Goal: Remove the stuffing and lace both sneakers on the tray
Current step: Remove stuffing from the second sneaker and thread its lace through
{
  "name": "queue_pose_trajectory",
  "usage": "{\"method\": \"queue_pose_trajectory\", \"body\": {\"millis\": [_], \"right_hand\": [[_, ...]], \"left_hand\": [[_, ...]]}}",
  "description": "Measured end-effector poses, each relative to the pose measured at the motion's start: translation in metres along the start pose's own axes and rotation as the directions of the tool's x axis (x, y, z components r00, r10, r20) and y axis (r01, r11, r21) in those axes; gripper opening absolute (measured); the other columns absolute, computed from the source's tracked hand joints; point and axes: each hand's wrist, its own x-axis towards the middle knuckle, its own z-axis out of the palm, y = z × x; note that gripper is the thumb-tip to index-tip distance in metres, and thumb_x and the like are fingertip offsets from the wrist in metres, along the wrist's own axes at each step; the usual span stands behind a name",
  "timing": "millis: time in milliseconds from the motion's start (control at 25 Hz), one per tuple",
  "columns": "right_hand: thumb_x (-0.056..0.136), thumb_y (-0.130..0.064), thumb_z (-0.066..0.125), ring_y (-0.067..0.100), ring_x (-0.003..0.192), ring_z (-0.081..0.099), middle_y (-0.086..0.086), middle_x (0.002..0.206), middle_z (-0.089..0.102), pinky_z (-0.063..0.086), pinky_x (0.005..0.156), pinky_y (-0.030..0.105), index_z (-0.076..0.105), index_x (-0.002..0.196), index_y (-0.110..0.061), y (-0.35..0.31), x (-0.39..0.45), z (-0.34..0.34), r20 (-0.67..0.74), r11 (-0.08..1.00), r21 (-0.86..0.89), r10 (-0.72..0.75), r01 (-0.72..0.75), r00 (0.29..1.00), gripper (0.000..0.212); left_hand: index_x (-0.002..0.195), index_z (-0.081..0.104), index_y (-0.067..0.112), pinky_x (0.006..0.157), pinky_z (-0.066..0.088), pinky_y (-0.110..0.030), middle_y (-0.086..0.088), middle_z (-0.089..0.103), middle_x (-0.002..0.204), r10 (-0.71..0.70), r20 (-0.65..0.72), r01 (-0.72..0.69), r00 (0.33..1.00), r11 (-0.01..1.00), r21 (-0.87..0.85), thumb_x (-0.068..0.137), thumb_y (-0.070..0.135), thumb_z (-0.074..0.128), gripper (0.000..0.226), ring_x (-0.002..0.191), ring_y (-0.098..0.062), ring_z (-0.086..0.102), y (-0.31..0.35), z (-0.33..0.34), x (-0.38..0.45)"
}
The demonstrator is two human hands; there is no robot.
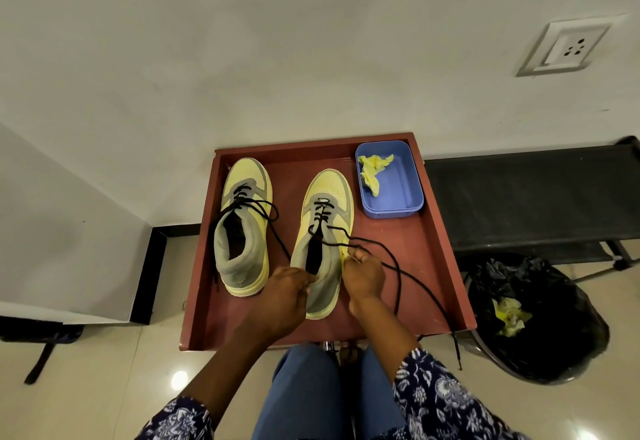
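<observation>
On the tray [446,266] we hold the right sneaker [323,231], toe pointing away, left hand [282,301] gripping its collar and right hand [363,275] pinching the lace [398,266] at the right eyelets.

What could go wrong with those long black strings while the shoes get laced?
The long black shoelace of the right yellow-grey sneaker hangs over the edge of the red-brown wooden tray, so a knee could snag it and drag that sneaker. The right hand pinches it near the eyelets; a hard pull might unthread it. The left sneaker's loose black lace lies close by and could tangle.
</observation>
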Motion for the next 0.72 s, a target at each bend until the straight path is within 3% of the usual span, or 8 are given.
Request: {"method": "queue_pose_trajectory", "body": {"millis": [160, 240, 320, 400, 480, 520, 600, 720], "right_hand": [[0.084, -0.002, 0.052, 0.020, 0.093, 0.064, 0.003, 0.102, 0.071, 0.052, 0.090, 0.036, 0.070, 0.104, -0.013, 0.022, -0.022, -0.013, 0.056, 0.997, 0.017, -0.071, 0.070, 0.996, 0.029], [0.084, -0.001, 0.055, 0.015, 0.085, 0.063, 0.002, 0.096, 0.072, 0.053, 0.083, 0.031, 0.071, 0.102, -0.014, 0.022, -0.024, -0.024, 0.132, 0.999, 0.035, -0.017, 0.012, 0.991, 0.027], [0.082, 0.004, 0.056, 0.013, 0.073, 0.064, 0.003, 0.085, 0.071, 0.055, 0.071, 0.027, 0.072, 0.097, -0.010, 0.010, -0.026, -0.041, 0.239, 0.995, 0.060, 0.062, -0.079, 0.969, 0.026], [0.081, 0.011, 0.054, 0.011, 0.057, 0.060, 0.007, 0.072, 0.068, 0.050, 0.055, 0.020, 0.071, 0.091, -0.002, -0.010, -0.026, -0.066, 0.445, 0.992, -0.005, 0.116, -0.127, 0.888, 0.024], [0.080, 0.014, 0.053, 0.012, 0.061, 0.065, 0.008, 0.072, 0.071, 0.051, 0.059, 0.021, 0.072, 0.082, -0.005, -0.033, -0.020, -0.094, 0.607, 0.991, -0.032, 0.125, -0.133, 0.785, 0.027], [0.080, 0.015, 0.053, 0.013, 0.066, 0.068, 0.006, 0.073, 0.073, 0.054, 0.064, 0.022, 0.073, 0.080, -0.007, -0.043, -0.014, -0.103, 0.635, 0.991, 0.001, 0.104, -0.136, 0.765, 0.030], [0.082, 0.014, 0.052, 0.014, 0.070, 0.069, 0.003, 0.074, 0.074, 0.056, 0.067, 0.023, 0.071, 0.089, -0.005, -0.059, 0.000, -0.105, 0.604, 0.988, 0.094, 0.044, -0.126, 0.796, 0.028], [0.084, 0.011, 0.053, 0.016, 0.066, 0.061, 0.007, 0.081, 0.069, 0.053, 0.061, 0.023, 0.065, 0.108, 0.003, -0.076, 0.024, -0.074, 0.344, 0.994, 0.112, -0.044, 0.006, 0.938, 0.028]], "left_hand": [[0.096, 0.071, 0.001, 0.087, 0.033, -0.020, -0.013, 0.069, 0.102, -0.013, -0.020, 0.013, 1.000, 1.000, -0.003, 0.072, 0.014, 0.043, 0.039, 0.098, -0.027, 0.063, 0.000, 0.003, 0.005], [0.089, 0.070, -0.001, 0.080, 0.037, -0.022, -0.015, 0.065, 0.098, -0.085, -0.113, 0.081, 0.990, 0.996, -0.039, 0.074, 0.013, 0.049, 0.030, 0.092, -0.028, 0.061, 0.003, 0.006, 0.013], [0.084, 0.065, -0.006, 0.071, 0.039, -0.028, -0.021, 0.060, 0.091, -0.163, -0.248, 0.148, 0.955, 0.986, -0.079, 0.074, -0.003, 0.055, 0.014, 0.083, -0.034, 0.060, 0.008, 0.009, 0.024], [0.087, 0.059, -0.010, 0.069, 0.040, -0.035, -0.028, 0.058, 0.091, -0.230, -0.304, 0.211, 0.925, 0.973, -0.092, 0.073, -0.015, 0.055, 0.016, 0.084, -0.041, 0.056, 0.011, 0.011, 0.035], [0.095, 0.055, -0.012, 0.075, 0.040, -0.042, -0.030, 0.056, 0.096, -0.292, -0.305, 0.275, 0.907, 0.956, -0.096, 0.076, -0.012, 0.053, 0.019, 0.093, -0.043, 0.051, 0.010, 0.013, 0.046], [0.098, 0.054, -0.012, 0.078, 0.039, -0.042, -0.030, 0.055, 0.099, -0.318, -0.302, 0.301, 0.899, 0.948, -0.101, 0.078, -0.009, 0.053, 0.020, 0.095, -0.042, 0.050, 0.008, 0.016, 0.049], [0.106, 0.055, -0.010, 0.080, 0.039, -0.042, -0.030, 0.055, 0.104, -0.330, -0.297, 0.306, 0.896, 0.944, -0.128, 0.081, -0.008, 0.051, 0.026, 0.096, -0.042, 0.051, 0.007, 0.020, 0.052], [0.123, 0.052, -0.003, 0.087, 0.041, -0.037, -0.025, 0.054, 0.116, -0.299, -0.295, 0.266, 0.908, 0.953, -0.146, 0.082, -0.010, 0.046, 0.042, 0.103, -0.037, 0.052, 0.005, 0.023, 0.055]]}}
